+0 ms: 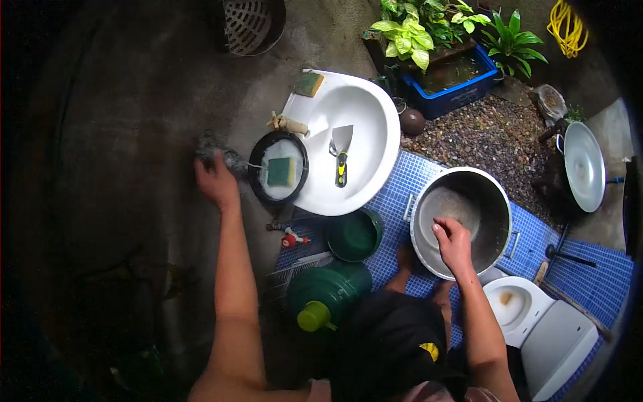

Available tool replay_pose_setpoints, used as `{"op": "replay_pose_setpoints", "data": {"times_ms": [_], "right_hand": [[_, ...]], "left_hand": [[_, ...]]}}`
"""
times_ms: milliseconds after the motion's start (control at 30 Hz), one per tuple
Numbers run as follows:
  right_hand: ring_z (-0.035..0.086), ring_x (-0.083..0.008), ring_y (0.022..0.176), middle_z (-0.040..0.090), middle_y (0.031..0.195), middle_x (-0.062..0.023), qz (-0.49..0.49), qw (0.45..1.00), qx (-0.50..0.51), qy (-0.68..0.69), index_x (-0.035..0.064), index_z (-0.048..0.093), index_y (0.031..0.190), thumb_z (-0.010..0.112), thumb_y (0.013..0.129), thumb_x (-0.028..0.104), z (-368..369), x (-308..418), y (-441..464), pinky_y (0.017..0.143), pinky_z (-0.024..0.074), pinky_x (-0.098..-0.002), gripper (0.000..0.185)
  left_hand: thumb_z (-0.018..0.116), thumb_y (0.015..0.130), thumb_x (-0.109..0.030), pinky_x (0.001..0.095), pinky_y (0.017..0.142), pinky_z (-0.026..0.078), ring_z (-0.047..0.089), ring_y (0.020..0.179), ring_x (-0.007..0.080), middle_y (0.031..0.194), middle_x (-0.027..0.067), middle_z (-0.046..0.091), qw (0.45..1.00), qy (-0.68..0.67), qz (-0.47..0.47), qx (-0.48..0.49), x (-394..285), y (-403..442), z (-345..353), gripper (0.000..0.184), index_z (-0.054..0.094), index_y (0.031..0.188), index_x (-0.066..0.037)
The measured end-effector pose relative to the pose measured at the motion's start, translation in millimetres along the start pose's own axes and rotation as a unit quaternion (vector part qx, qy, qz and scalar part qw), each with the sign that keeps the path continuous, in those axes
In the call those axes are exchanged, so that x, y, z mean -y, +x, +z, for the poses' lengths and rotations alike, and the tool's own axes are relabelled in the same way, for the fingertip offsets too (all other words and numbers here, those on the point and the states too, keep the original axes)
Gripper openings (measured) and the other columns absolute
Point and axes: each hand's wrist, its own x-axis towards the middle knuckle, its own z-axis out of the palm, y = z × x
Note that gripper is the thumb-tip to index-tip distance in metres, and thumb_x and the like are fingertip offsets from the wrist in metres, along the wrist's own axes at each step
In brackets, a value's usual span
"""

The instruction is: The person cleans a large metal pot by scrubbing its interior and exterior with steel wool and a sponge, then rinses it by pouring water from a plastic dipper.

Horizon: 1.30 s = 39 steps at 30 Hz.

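Observation:
My left hand (218, 184) reaches out beside the white sink, with thumb and fingers apart. A greyish, mesh-like scouring pad (232, 159) lies at its fingertips; I cannot make out a grip on it. Over the mouth of a large metal pot (495, 194), my right hand (453, 242) has its fingers curled together, and anything inside them is hidden. Close to the left hand, a black round bowl (253, 177) holds white suds and a green-and-yellow sponge (280, 172). A scraper (341, 157) with a black-and-yellow handle rests in the sink basin (378, 127).
Another sponge (309, 84) sits on the sink's rim. Below are a green bucket (355, 234), a green water jug (328, 291) and a red-handled tap (289, 240). A toilet (562, 335) stands right of my legs. Plants (412, 37), a blue tub (455, 90) and a large lid (584, 167) are farther off.

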Motion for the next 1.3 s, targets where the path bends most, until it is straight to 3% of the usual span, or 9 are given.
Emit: {"op": "replay_pose_setpoints", "data": {"times_ms": [300, 667, 733, 800, 933, 1033, 1133, 1267, 1300], "right_hand": [[0.069, -0.0347, 0.119, 0.068, 0.135, -0.0201, -0.239, 0.962, -0.126, 0.035, 0.0053, 0.067, 0.137, 0.079, 0.09, 0.011, -37, 71, 19, 0.097, 0.0578, -0.0424, 0.049], [0.06, -0.0456, 0.129, 0.057, 0.146, -0.0245, -0.117, 0.978, -0.168, 0.028, 0.0074, 0.066, 0.139, 0.077, 0.091, 0.018, -83, -177, 9, 0.11, 0.0509, -0.0492, 0.05], [0.062, -0.0448, 0.125, 0.059, 0.142, -0.0237, -0.087, 0.982, -0.165, -0.004, 0.0065, 0.067, 0.136, 0.076, 0.091, 0.016, -92, -237, 3, 0.108, 0.0522, -0.0487, 0.047], [0.064, -0.0422, 0.123, 0.063, 0.136, -0.0229, -0.057, 0.984, -0.135, -0.098, 0.0057, 0.068, 0.133, 0.072, 0.094, 0.015, -100, -294, -7, 0.105, 0.0536, -0.0486, 0.04], [0.065, -0.0381, 0.123, 0.068, 0.129, -0.0227, -0.025, 0.917, 0.109, -0.382, 0.0029, 0.071, 0.119, 0.058, 0.093, 0.012, -125, -400, -15, 0.104, 0.0539, -0.0471, 0.03], [0.056, -0.0366, 0.134, 0.074, 0.128, -0.0166, 0.004, 0.636, 0.441, -0.633, -0.0039, 0.076, 0.12, 0.052, 0.098, 0.018, -125, -445, -30, 0.126, 0.0284, -0.0491, 0.039], [0.031, -0.0358, 0.158, 0.048, 0.161, -0.0219, 0.058, 0.734, 0.345, -0.582, 0.0008, 0.067, 0.138, 0.052, 0.1, 0.024, -107, -488, -34, 0.13, 0.0212, -0.0457, 0.047], [0.027, -0.0339, 0.16, 0.041, 0.166, -0.0227, 0.278, 0.638, 0.542, -0.471, 0.0023, 0.051, 0.155, 0.051, 0.106, 0.053, -39, -436, -19, 0.13, 0.021, -0.0489, 0.071], [0.024, -0.0372, 0.161, 0.035, 0.169, -0.0238, 0.276, 0.79, 0.428, -0.341, 0.0028, 0.039, 0.163, 0.047, 0.105, 0.067, 12, -466, -55, 0.131, 0.0186, -0.0535, 0.087]], "left_hand": [[0.072, 0.1, 0.002, 0.0335, 0.095, 0.059, 0.069, 0.106, 0.0173, 0.123, 0.0142, 0.071, 0.948, -0.274, 0.027, 0.161, -156, -133, 17, 0.029, 0.064, 0.128, 0.008], [0.057, 0.111, -0.045, 0.0329, 0.077, 0.059, 0.07, 0.087, 0.0181, 0.108, 0.0111, 0.071, 0.476, -0.421, -0.479, 0.606, -184, -498, 223, 0.049, 0.06, 0.127, 0.001], [0.061, 0.107, -0.05, 0.0334, 0.082, 0.059, 0.073, 0.092, 0.0197, 0.106, 0.0124, 0.073, 0.53, -0.254, -0.459, 0.666, -176, -531, 241, 0.057, 0.065, 0.128, 0.003], [0.065, 0.106, -0.045, 0.035, 0.089, 0.059, 0.074, 0.098, 0.0238, 0.112, 0.0142, 0.074, 0.708, -0.1, -0.166, 0.679, -101, -557, 289, 0.053, 0.069, 0.127, 0.003], [0.072, 0.097, -0.05, 0.0526, 0.11, 0.047, 0.062, 0.126, 0.0471, 0.133, 0.0312, 0.066, 0.88, 0.111, 0.265, 0.377, -18, -541, 327, 0.069, 0.064, 0.14, 0.003], [0.06, 0.101, -0.059, 0.0541, 0.108, 0.046, 0.059, 0.125, 0.0495, 0.128, 0.0327, 0.066, 0.798, 0.228, 0.097, 0.55, 75, -535, 365, 0.071, 0.064, 0.137, 0.002], [0.063, 0.105, -0.04, 0.0494, 0.101, 0.05, 0.065, 0.114, 0.0435, 0.12, 0.0268, 0.07, 0.813, 0.092, 0.132, 0.56, 104, -522, 365, 0.042, 0.07, 0.118, 0.0], [0.072, 0.1, -0.042, 0.0395, 0.086, 0.054, 0.072, 0.087, 0.0262, 0.094, 0.0192, 0.077, 0.849, 0.003, -0.082, 0.522, 134, -536, 368, 0.046, 0.075, 0.115, 0.001], [0.072, 0.1, -0.042, 0.0395, 0.086, 0.054, 0.072, 0.087, 0.0262, 0.094, 0.0192, 0.077, 0.848, 0.003, -0.088, 0.523, 127, -540, 366, 0.046, 0.075, 0.115, 0.001]]}}
